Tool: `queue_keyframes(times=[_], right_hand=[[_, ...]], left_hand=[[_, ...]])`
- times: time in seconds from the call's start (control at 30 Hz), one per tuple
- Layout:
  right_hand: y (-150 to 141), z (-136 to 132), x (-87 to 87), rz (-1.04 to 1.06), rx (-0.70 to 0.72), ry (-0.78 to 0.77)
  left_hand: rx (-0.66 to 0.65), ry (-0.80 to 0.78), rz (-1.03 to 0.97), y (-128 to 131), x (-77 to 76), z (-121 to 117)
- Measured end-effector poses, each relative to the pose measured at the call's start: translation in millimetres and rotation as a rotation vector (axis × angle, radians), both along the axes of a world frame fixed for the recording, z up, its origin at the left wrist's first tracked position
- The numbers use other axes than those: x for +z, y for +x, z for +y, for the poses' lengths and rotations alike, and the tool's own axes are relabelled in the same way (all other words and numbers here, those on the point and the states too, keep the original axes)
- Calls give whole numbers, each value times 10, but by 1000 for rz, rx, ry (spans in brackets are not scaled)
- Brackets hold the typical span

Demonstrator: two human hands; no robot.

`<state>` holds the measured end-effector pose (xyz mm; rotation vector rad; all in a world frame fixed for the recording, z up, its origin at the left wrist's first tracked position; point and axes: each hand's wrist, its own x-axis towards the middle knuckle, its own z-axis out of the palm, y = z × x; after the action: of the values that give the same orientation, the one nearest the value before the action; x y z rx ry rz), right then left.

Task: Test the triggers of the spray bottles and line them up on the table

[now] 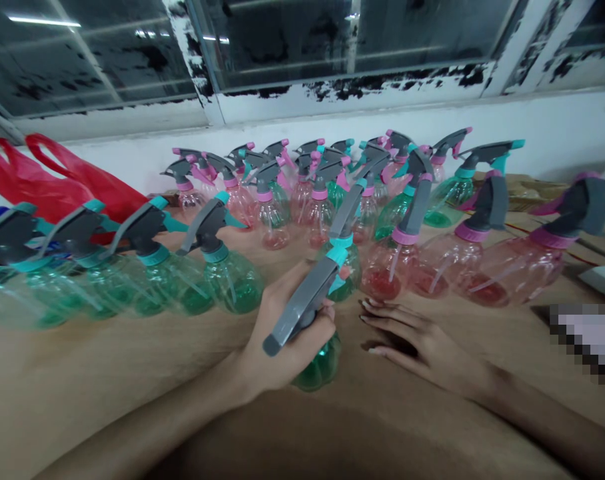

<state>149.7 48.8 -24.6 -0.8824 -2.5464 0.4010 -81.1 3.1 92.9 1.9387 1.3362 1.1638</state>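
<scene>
My left hand (292, 333) is wrapped round the neck of a green spray bottle (318, 367) with a grey and teal trigger head. The bottle is low over the tabletop or standing on it; I cannot tell which. My right hand (422, 340) rests on the table with its fingers stretched out, holding nothing. Just beyond its fingertips stands a pink spray bottle (385, 273) with a grey head and pink collar. Another green spray bottle (350, 267) stands directly behind the held one, partly hidden by it.
A row of green spray bottles (232, 283) lines the left, and pink spray bottles (512, 263) stand on the right. Several more bottles (272, 223) crowd the back by the wall. A red plastic bag (82, 180) lies back left. A pixelated patch (590, 340) covers something at right.
</scene>
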Motion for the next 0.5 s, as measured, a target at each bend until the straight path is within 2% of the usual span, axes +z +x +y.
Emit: queue_keyframes(times=[0.33,0.5], right_hand=[[7,6,-30,32,-3,-1],[10,10,-32,43,5,2]], left_hand=[[-6,-37,-7,-10,8,-15],[-2,9,47,-42,22,-22]])
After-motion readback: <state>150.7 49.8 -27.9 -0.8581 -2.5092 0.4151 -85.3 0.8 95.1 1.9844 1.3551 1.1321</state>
